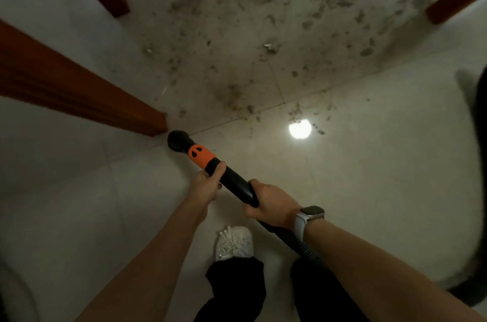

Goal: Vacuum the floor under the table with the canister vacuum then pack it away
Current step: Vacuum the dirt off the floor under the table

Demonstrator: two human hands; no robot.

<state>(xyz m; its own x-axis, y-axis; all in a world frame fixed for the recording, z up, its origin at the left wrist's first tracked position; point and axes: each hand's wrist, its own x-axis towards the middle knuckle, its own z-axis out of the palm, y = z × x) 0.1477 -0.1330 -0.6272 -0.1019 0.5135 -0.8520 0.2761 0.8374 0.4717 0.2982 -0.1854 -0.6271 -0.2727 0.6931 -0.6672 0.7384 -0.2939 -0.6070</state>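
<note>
Nearest me: shoe (234,242), white, part hidden by a black trouser leg (237,287). Hose (297,242), ribbed, runs under my right wrist, lower end cut off. Right hand (271,205) wrapped around the wand (234,182) at its rear; watch (307,217) on that wrist. Left hand (208,184) grips the wand just behind the orange collar (199,154). Nozzle (179,141) beside a table leg (79,89). Beyond: dirt (276,31) over the floor (382,163); a bright light reflection (300,128). Dark blurred shape at right edge, unidentifiable.
</note>
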